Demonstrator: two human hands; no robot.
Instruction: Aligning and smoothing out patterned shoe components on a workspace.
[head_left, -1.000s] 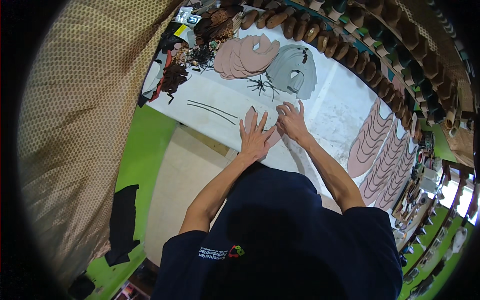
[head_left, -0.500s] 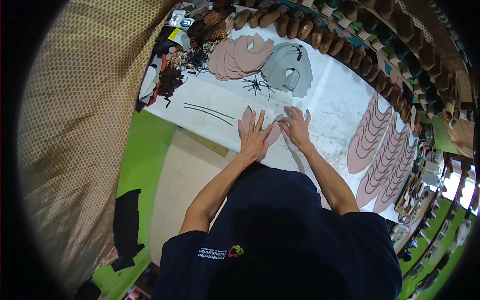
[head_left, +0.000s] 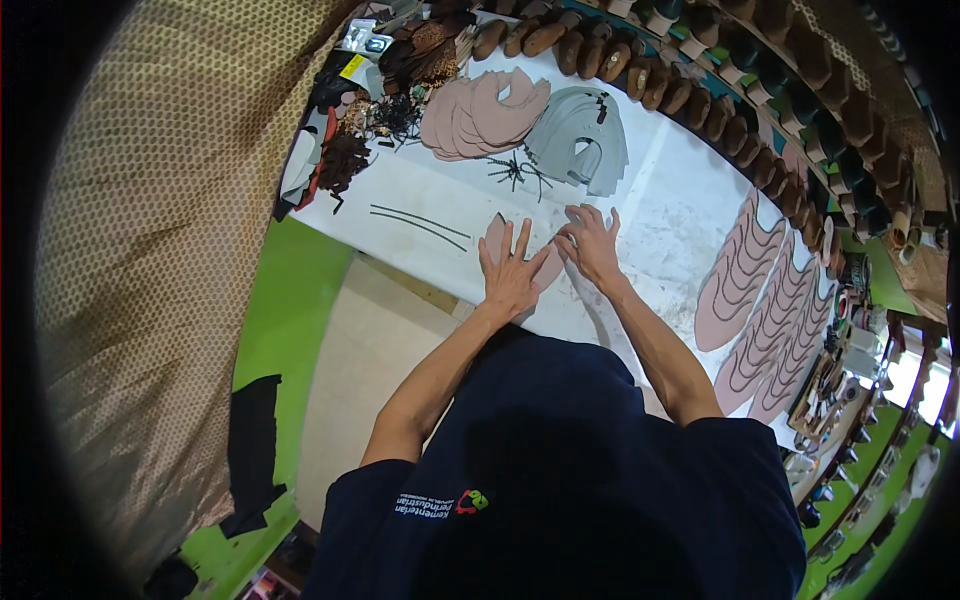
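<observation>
A pink curved shoe-upper piece (head_left: 549, 268) lies on the white worktable (head_left: 650, 215) in front of me. My left hand (head_left: 513, 282) rests flat over it, fingers spread, covering its middle. At the piece's right arm, my right hand (head_left: 592, 248) has thumb and forefinger pinched together on its inner edge. Whatever thin trim may be in that pinch is too small to make out. Left of my hands, two dark braided cords (head_left: 420, 226) lie side by side. A tangle of similar short cords (head_left: 516, 172) sits beyond my fingers.
Farther back are overlapping pink pieces (head_left: 470, 125) and grey pieces (head_left: 577, 140). Dark-edged pink pieces (head_left: 735, 270) overlap in rows at the right. Brown shoe lasts (head_left: 655, 82) line the far edge. Scraps (head_left: 345, 165) crowd the left corner beside a hanging patterned curtain (head_left: 170, 250).
My right hand has shifted slightly toward the far side along the piece's edge, fingers drawn a little closer together. The left hand stays spread on the piece. The view has shifted slightly.
</observation>
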